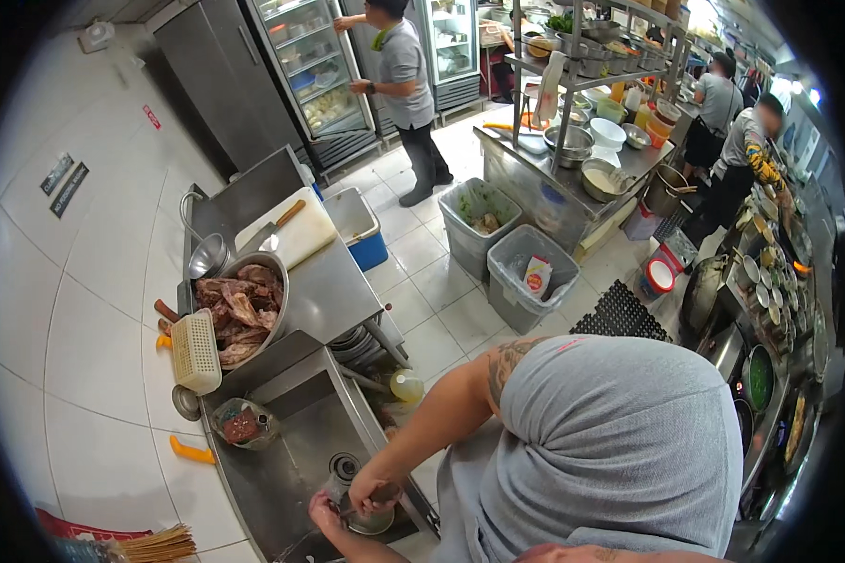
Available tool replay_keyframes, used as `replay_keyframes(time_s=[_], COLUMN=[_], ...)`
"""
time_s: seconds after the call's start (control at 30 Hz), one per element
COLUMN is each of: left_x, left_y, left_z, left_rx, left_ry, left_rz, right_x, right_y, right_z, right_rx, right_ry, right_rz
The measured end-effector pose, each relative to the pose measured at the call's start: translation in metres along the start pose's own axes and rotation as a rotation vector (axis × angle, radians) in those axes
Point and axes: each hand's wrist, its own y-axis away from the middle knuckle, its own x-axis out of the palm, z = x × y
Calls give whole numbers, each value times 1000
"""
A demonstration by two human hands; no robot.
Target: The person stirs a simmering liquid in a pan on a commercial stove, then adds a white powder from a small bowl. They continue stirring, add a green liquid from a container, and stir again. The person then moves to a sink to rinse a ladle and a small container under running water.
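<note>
My right hand (377,495) is low over the stainless steel sink (282,485), closed around a brown-handled tool (387,492) whose type is unclear. My left hand (326,511) is just left of it, at the thin far part of the tool; its fingers are too small to read. Beneath both hands is a round metal bowl (373,523), partly hidden. Something clear and blurred shows beside the fingers. A clear plastic bag (257,443) with a reddish-brown block inside lies at the sink's upper left. The drain (344,465) is close above my hands.
Beyond the sink are a large bowl of meaty bones (245,310), a perforated basket (197,352), and a knife (274,225) on a white cutting board (310,239). Grey bins (531,278) stand on the floor. A co-worker (405,91) holds a fridge door; others work at the right.
</note>
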Motion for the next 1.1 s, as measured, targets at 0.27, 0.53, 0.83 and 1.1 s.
replay_keyframes(time_s=[0.27,0.53,0.83,1.1], left_x=[-2,8,-42,-36], left_y=[4,51,50,25], left_z=[9,6,21,5], left_rx=[187,-169,293,-272], left_ry=[-323,143,353,256], left_rz=[25,-823,-112,-222], right_x=[-7,11,35,19], right_y=[19,25,-26,-49], right_z=[11,5,13,13], right_rx=[-152,-39,44,-6], right_ry=[214,224,270,323], right_rz=[-206,-216,-124,-236])
